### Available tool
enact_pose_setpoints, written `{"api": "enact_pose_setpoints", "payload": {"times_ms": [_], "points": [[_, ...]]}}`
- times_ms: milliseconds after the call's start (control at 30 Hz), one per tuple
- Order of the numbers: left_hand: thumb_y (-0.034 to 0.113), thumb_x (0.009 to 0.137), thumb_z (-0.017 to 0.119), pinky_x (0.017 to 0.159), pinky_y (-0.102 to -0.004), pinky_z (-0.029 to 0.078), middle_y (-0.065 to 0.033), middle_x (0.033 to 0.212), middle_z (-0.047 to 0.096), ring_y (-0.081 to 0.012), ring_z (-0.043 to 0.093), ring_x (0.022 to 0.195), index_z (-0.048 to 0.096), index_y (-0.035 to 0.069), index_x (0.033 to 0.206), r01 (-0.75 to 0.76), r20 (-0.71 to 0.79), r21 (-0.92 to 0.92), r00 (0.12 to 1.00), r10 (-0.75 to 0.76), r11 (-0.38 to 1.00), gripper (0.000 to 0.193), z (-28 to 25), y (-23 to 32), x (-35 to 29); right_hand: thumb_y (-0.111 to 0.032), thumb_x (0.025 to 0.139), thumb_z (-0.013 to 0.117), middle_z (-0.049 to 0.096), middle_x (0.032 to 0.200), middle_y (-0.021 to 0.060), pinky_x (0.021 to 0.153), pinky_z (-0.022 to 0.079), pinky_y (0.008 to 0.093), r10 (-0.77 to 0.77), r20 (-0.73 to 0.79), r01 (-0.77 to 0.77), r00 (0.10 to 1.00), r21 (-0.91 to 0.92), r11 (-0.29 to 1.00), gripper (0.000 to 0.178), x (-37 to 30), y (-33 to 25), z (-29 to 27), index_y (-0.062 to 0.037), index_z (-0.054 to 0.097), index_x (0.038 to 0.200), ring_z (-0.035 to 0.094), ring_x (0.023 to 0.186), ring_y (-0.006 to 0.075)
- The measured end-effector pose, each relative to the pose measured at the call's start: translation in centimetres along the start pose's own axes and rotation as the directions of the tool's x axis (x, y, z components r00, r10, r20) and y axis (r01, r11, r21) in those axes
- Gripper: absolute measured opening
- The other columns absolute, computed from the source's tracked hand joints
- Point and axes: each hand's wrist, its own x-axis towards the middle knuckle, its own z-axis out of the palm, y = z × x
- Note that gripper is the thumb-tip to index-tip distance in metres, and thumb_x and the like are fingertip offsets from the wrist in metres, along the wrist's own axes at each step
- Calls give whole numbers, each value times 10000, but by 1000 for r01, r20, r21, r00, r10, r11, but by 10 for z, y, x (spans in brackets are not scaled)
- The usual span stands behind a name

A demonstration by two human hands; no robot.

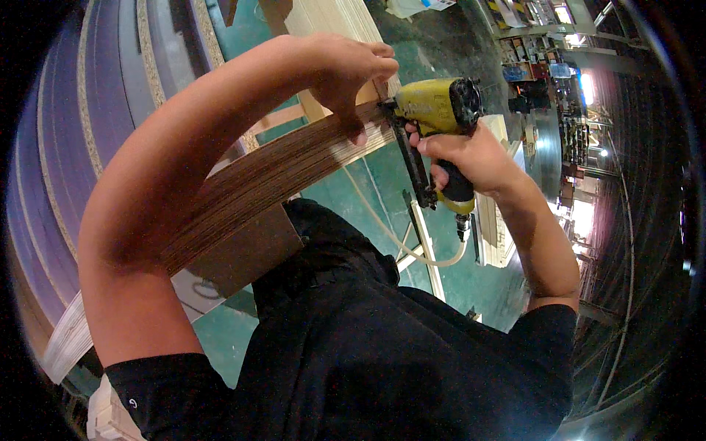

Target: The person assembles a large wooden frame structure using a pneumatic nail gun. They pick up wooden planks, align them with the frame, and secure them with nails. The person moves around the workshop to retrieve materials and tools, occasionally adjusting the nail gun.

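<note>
A yellow and black nail gun is gripped in my right hand, whose fingers wrap round its dark handle. Its nose meets the far end of a long stack of thin brown strips, close to my left hand; whether they touch, I cannot tell. My left hand is closed across that end, thumb on the near side and fingers bent over the far side. A small wooden piece shows between the fingers, partly hidden. From the gun's base a pale air hose loops down and back under the stack.
Large panels with purple-grey faces and chipboard edges stand at the left. Pale boards lie beyond my left hand. More pale timber is stacked to the right on the green floor. Shelving lines the far right.
</note>
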Motion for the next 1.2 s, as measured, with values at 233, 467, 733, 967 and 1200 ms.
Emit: {"api": "enact_pose_setpoints", "payload": {"times_ms": [233, 467, 733, 967, 1200], "points": [[547, 479, 927, 966, -471, 488, -127, 1409, 463, -406, 568, 1180, 505, 52, 1210, -1, -47, 17, 999, 2, 1000, 979, 0, -3, -7, -105, 852, 719, 642, 793, 40, 446, 455, 280, 24, 29, -23, 999, -6, 1000, 274, 5, -15, -3, 4, 619, 1081, 571, 495, 126], [571, 482, 920, 1020, -467, 467, -160, 1531, 366, -414, 529, 1254, 495, 57, 1291, 2, 13, 26, 1000, -3, 1000, 1048, -6, 0, -4, -109, 850, 719, 624, 751, 27, 462, 462, 284, 73, -1, -73, 997, -10, 997, 246, 4, -4, -2, -15, 625, 1057, 565, 518, 122], [583, 480, 915, 1013, -477, 469, -161, 1524, 375, -412, 537, 1249, 495, 56, 1286, 32, 14, 34, 999, -32, 999, 1051, -8, 0, -3, -86, 849, 693, 614, 745, 17, 488, 467, 275, 11, 7, -11, 1000, 61, 998, 234, -1, 5, 2, -27, 624, 1065, 564, 536, 110], [577, 483, 916, 970, -470, 493, -126, 1500, 408, -392, 561, 1220, 499, 63, 1276, 43, 30, 33, 999, -44, 999, 1033, -13, 4, 0, -112, 847, 699, 618, 742, 17, 513, 478, 277, -11, -3, 11, 1000, 44, 999, 255, -4, 18, -2, -25, 621, 1074, 583, 562, 106], [518, 545, 914, 961, -461, 484, -132, 1455, 449, -400, 595, 1149, 532, 54, 1222, -35, -73, 72, 997, 40, 997, 905, -7, 2, 5, -118, 877, 685, 627, 790, 19, 542, 490, 273, -76, 15, 74, 997, 95, 993, 281, -10, 37, -7, -23, 613, 1131, 589, 592, 100]]}}
